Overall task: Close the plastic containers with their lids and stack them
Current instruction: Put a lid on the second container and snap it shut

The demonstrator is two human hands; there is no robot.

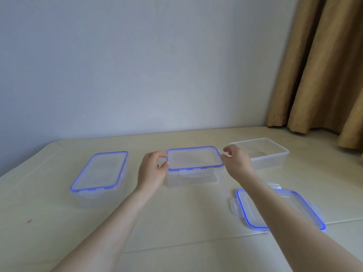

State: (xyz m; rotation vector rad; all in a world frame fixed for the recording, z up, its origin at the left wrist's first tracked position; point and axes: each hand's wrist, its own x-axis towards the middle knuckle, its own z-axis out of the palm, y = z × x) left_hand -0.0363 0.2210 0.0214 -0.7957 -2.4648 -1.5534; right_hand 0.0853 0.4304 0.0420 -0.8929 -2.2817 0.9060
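Three clear containers stand in a row toward the far edge of the table (176,216). The left container (99,179) carries a blue-rimmed lid, seated flat. The middle container (193,174) also carries a blue-rimmed lid (194,158), lying level on its rim; its front latch hangs down against the wall. The left hand (152,167) is at that lid's left end, thumb and fingers curled around the lid's edge and pinching it. The right hand (236,161) is at the lid's right end, thumb touching the rim and fingers curled above it; whether it truly grips the edge cannot be told with certainty, though contact is plain. The right container (263,154) stands open, without a lid, nearest the table's far right corner and partly behind the right hand. A loose lid (302,209), blue-rimmed with latches splayed outward, lies flat near the table's right edge, closer to the viewer than the row and partly covered by the right forearm. No container is stacked on another. A small red mark (29,221) shows near the left edge. A tan curtain (322,65) hangs beyond the far right corner.
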